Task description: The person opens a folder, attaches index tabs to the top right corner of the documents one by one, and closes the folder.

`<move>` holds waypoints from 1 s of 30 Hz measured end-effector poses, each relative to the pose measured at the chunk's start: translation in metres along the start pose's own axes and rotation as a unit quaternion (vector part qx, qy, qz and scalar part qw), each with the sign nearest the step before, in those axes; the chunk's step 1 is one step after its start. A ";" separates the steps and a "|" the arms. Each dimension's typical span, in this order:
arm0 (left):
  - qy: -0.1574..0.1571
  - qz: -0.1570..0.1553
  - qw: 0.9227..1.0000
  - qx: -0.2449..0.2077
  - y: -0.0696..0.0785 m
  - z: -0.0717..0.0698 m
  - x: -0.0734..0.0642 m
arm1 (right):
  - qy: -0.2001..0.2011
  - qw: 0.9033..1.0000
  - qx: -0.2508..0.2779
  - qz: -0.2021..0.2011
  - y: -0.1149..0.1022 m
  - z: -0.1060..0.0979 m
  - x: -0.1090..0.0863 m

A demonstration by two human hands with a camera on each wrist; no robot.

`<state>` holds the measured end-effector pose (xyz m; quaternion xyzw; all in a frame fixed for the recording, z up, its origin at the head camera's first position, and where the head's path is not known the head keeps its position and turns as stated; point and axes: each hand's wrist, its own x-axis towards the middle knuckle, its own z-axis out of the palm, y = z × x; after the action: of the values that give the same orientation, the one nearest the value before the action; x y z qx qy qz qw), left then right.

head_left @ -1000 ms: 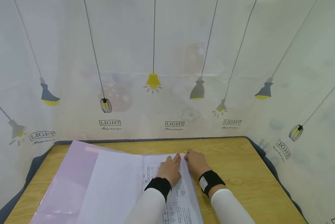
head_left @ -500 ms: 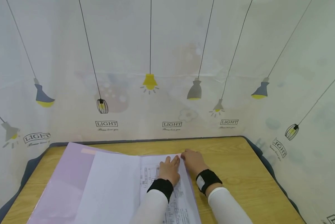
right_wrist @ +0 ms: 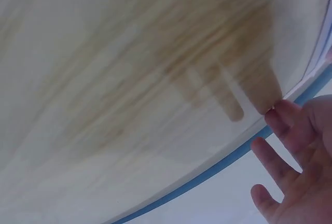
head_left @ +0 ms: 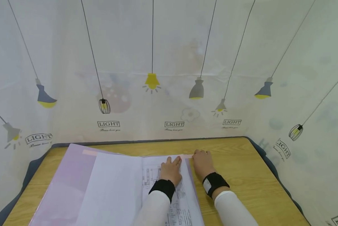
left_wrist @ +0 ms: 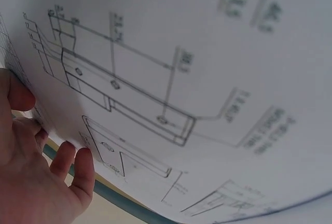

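A lilac folder [head_left: 64, 182] lies open on the wooden table, a blank white sheet [head_left: 112, 185] on its left side. On its right side is a printed technical drawing [head_left: 180, 204], with line figures and dimensions [left_wrist: 124, 84] close up in the left wrist view. My left hand [head_left: 171, 172] rests on the drawing near its top edge, fingers spread. Past the folder's top right corner, my right hand [head_left: 203, 163] pinches the end of a pale peach strip [head_left: 188, 156] that reaches out from the sheets. In the right wrist view, thumb and index finger [right_wrist: 277, 117] meet at the tabletop.
A second peach strip [head_left: 90, 153] lies along the top of the folder's left cover. The table [head_left: 253, 175] has a dark blue edge [head_left: 263, 153]. Behind it hangs a pale backdrop [head_left: 169, 103] printed with lamps.
My right hand has moved right, away from the folder's corner, and the peach strip now shows stretched between the sheets and my fingers. My left hand has stayed on the drawing.
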<state>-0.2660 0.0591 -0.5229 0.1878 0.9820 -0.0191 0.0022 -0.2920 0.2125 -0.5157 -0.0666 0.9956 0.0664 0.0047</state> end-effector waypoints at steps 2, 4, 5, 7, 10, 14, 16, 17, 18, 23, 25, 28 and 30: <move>-0.002 0.001 1.000 0.003 0.000 0.003 0.001 | 0.003 1.000 0.011 -0.003 0.000 -0.003 -0.002; 0.004 0.006 1.000 0.007 -0.001 0.011 0.003 | 0.010 1.000 0.015 -0.005 -0.001 -0.004 -0.003; 0.006 0.009 1.000 0.006 -0.002 0.014 0.004 | 0.012 1.000 0.017 -0.004 -0.002 -0.005 -0.004; 0.013 0.018 1.000 0.001 -0.004 0.019 0.005 | 0.014 1.000 0.025 -0.003 -0.002 -0.005 -0.004; 0.007 0.031 0.999 -0.022 -0.008 0.018 0.004 | 0.011 0.999 0.041 -0.003 -0.002 -0.004 -0.004; -0.021 0.046 0.992 -0.112 -0.017 0.005 -0.003 | 0.003 0.998 0.063 0.000 0.000 -0.003 -0.002; -0.037 0.049 0.984 -0.168 -0.023 -0.004 -0.011 | -0.001 0.998 0.069 0.002 0.000 -0.003 0.000; -0.044 0.049 0.980 -0.190 -0.027 -0.009 -0.015 | -0.003 0.998 0.071 0.003 0.000 -0.004 0.000; -0.049 0.049 0.977 -0.201 -0.031 -0.012 -0.020 | -0.003 0.997 0.071 0.003 0.000 -0.003 0.000; -0.047 0.040 0.980 -0.189 -0.052 -0.035 -0.051 | 0.007 0.998 0.070 -0.001 0.001 -0.004 0.000; -0.038 0.030 0.983 -0.177 -0.061 -0.043 -0.064 | 0.008 0.998 0.070 -0.002 0.001 -0.005 0.000; -0.026 0.004 0.985 -0.170 -0.075 -0.047 -0.082 | 0.000 0.997 0.071 0.001 0.001 -0.005 0.001; -0.021 -0.015 0.985 -0.168 -0.084 -0.047 -0.092 | -0.008 0.997 0.070 0.003 0.001 -0.005 0.003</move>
<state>-0.2114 -0.0512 -0.4720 0.1698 0.9736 0.1426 0.0544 -0.2948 0.2123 -0.5111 -0.0624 0.9979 -0.0031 0.0166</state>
